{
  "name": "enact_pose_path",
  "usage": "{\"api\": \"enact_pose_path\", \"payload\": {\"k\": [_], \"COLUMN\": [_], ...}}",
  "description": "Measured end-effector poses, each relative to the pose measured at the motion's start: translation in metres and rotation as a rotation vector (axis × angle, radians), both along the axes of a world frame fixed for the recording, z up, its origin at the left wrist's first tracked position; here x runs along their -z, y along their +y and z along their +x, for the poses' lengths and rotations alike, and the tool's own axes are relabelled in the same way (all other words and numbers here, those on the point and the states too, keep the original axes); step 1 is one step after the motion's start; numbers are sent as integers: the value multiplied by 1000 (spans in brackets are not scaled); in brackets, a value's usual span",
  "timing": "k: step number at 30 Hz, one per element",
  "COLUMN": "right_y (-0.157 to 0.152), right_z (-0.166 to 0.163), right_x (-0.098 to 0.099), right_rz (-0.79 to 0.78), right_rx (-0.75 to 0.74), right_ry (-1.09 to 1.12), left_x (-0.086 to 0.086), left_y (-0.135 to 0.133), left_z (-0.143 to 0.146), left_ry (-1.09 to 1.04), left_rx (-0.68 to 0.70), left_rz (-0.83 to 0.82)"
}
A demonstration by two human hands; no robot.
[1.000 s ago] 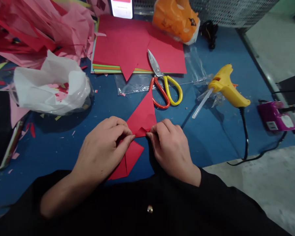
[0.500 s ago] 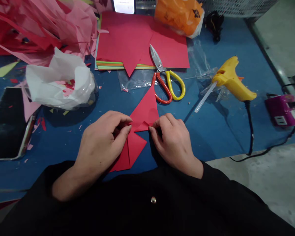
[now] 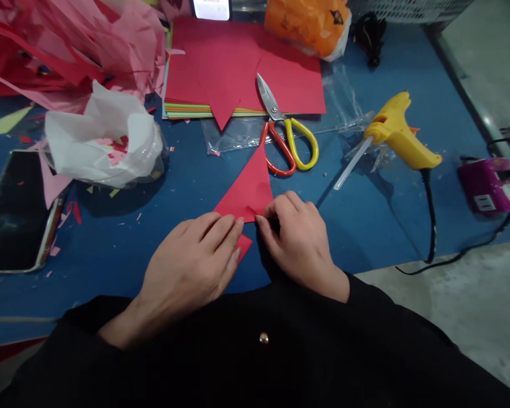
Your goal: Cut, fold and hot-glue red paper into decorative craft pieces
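Paper, red and folded to a point point(image 3: 244, 187), lies at the centre of the blue desk point(image 3: 187, 181); clock directions below are taken from it. Right hand point(image 3: 295, 243) has thumb and forefinger pinching its lower corner at 5 o'clock. Left hand point(image 3: 195, 255) lies flattened, fingers close together, its fingertips on the lower edge at 7 o'clock; beneath that hand a second red piece point(image 3: 243, 247) is mostly covered.

Containers: white bag point(image 3: 68, 144), between 9 and 10 o'clock, stands open at the top, with pink and red scraps point(image 3: 117, 150) inside. Orange packet point(image 3: 308, 25), at 1 o'clock, is opaque over most of its surface; contents cannot be told. Clear wrapper point(image 3: 242, 139), at 12 o'clock, lies partly under the stack of coloured sheets point(image 3: 221, 62). White mesh basket point(image 3: 412, 8), between 1 and 2 o'clock, is cut by the frame; contents not visible.

Scissors point(image 3: 283, 127) lie at 1 o'clock, red handle just beside the folded tip. Yellow glue gun point(image 3: 402, 133) rests between 2 and 3 o'clock.
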State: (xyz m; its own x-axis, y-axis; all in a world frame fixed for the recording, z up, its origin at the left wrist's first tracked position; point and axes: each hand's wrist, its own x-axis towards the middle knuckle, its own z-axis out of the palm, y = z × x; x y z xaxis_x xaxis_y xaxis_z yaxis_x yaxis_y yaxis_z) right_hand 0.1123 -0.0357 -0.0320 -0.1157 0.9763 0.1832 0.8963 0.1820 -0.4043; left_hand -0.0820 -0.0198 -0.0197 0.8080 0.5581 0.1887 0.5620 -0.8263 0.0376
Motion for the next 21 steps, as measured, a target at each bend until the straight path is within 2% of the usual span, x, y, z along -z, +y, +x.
{"api": "enact_pose_path", "payload": {"k": [4,8,11,14,17,21], "right_y": [0,-6,-14,-22,-26,-28], "right_z": [1,9,16,18,14,6], "right_x": [2,5,2,-2,-3,1], "right_rz": [11,22,128,222,181,143], "right_rx": [21,104,119,-120,-408,-486], "right_ry": [74,167,232,143,6,-119], "left_x": [1,0,0,2,5,7], "left_y": [-5,-8,-8,-8,-9,-10], "left_z": [0,0,-1,-2,-2,-2], "left_ry": [-17,-6,-4,-13,-19,-46], "left_rx": [-32,-69,-65,-53,-49,-54], "left_rz": [8,-2,-6,0,6,47]}}
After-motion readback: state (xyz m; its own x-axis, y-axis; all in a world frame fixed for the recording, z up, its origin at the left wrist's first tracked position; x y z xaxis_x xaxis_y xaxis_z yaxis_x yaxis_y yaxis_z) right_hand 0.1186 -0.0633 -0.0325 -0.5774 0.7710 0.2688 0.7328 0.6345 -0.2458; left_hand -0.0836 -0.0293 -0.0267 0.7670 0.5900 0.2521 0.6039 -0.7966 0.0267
